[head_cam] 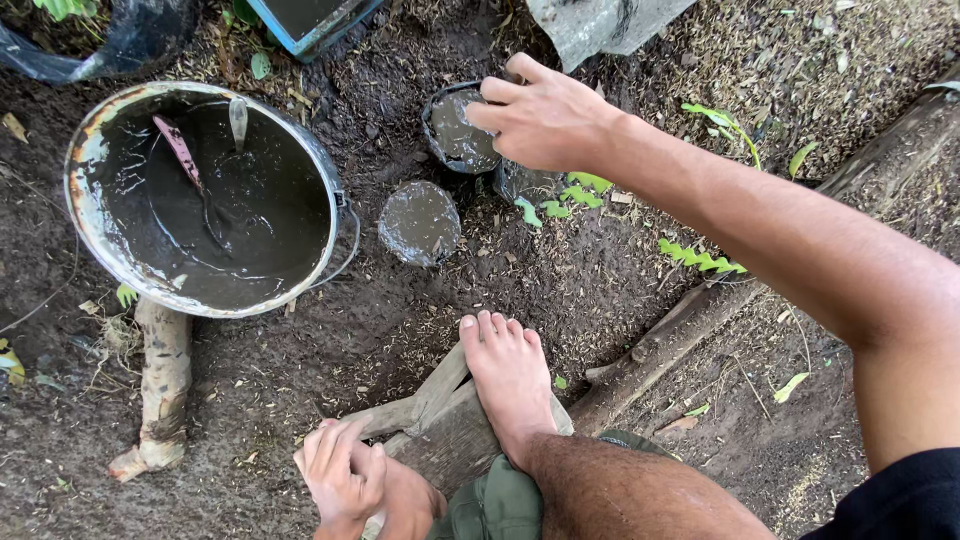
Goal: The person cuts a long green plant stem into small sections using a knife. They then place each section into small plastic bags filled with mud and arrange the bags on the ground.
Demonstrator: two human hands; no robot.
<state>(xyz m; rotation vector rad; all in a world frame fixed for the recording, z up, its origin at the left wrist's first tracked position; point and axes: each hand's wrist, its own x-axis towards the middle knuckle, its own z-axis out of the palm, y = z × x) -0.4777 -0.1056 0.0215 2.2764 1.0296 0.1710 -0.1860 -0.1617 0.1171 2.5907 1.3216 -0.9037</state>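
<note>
My right hand [545,120] reaches forward and grips the rim of a small black plastic bag filled with wet dark soil [460,132]. A second filled bag [420,223] stands just in front of it on the ground, apart from the hand. A third bag [520,182] with a small green seedling lies partly hidden under my wrist. My left hand [345,475] rests low by my knee, fingers curled, touching a wooden block [445,425] under my bare foot [510,375].
A large metal bucket [85,150] of dark muddy mix holds a pink-handled scoop [180,150]. A short pale log [160,390] lies below the bucket, a long log [680,335] at right. Black plastic sheet [120,40] and a blue tray [310,20] sit at the top.
</note>
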